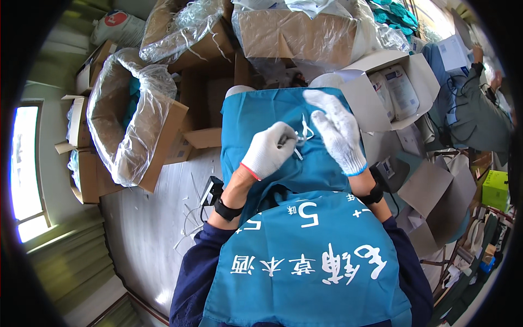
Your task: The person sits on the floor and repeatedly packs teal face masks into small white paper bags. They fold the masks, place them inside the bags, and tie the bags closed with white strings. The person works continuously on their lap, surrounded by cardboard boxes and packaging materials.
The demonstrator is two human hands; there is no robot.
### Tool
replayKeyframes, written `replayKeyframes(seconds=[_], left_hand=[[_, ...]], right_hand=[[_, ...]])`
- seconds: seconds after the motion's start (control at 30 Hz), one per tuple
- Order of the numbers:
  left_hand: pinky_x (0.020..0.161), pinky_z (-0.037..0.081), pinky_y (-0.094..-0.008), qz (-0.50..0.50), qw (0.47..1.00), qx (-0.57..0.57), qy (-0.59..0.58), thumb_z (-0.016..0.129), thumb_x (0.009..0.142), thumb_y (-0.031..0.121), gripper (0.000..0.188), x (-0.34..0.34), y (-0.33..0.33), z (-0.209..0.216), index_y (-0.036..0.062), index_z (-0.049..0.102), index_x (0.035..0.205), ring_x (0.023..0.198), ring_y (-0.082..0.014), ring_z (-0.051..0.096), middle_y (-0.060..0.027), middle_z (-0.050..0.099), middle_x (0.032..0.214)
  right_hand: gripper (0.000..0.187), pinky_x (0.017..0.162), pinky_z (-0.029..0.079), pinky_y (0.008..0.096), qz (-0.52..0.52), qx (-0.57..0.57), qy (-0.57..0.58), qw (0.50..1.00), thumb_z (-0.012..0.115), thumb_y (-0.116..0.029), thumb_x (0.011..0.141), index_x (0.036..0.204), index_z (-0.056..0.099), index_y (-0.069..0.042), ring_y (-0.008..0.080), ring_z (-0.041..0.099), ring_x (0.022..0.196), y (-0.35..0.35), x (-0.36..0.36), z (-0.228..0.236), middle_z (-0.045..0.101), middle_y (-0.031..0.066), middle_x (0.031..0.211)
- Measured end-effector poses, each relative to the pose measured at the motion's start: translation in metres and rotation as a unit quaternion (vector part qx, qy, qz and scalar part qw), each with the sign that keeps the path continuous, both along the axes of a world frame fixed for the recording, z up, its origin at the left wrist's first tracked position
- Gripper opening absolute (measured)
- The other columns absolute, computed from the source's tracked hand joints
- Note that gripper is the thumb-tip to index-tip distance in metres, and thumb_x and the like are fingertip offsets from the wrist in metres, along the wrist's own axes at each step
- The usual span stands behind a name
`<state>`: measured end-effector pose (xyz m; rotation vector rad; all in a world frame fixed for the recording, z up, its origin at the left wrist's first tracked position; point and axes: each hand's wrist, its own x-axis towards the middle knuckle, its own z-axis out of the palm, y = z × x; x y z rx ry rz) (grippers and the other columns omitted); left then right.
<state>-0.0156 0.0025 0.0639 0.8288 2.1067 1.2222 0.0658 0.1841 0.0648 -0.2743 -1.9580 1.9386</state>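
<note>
My left hand (271, 149), in a white knit glove with a red cuff, is closed in a pinch above my lap. Several thin white strips (306, 132), curled like string or cut ties, stick out at its fingertips and lie over the blue apron (272, 109). My right hand (340, 133) wears a whitish glove with a blue cuff. Its fingers are stretched out and apart from the thumb, just right of the strips, and nothing shows in its grasp. Both hands are over the apron spread across my knees.
Ahead stand plastic-lined cardboard boxes (299, 38), with another lined box (158, 136) at the left. An opened white carton (376, 114) holds white packs (400, 90). More white strips (188, 231) litter the floor. A person in grey (474, 109) works at the far right.
</note>
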Motion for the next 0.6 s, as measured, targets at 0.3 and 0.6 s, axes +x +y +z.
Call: replayKeyframes(seconds=[0.3,0.6], left_hand=[[0.062,0.045,-0.0199,0.089,0.975,0.116,-0.167,0.057,0.091,0.000,0.014,0.000,-0.009,-0.003,-0.0035,0.065,0.102,0.069,-0.0067,0.057,-0.0064,0.068,0.085],[0.074,0.051,-0.0272,0.032,0.998,0.062,-0.010,0.055,0.093,0.005,0.024,0.007,-0.002,-0.003,-0.0027,0.066,0.114,0.080,-0.0129,0.063,-0.0091,0.067,0.097]], right_hand=[[0.033,0.059,0.044,0.0288,0.234,-0.017,-0.184,0.954,0.056,-0.029,0.103,0.097,0.066,0.002,0.0111,0.054,0.065,-0.008,0.007,-0.022,0.063,0.0022,0.075],[0.022,0.066,0.048,0.0352,0.151,0.136,-0.144,0.969,0.060,-0.022,0.098,0.095,0.067,-0.002,0.0362,0.057,0.069,-0.008,0.010,-0.015,0.065,0.0194,0.082]])
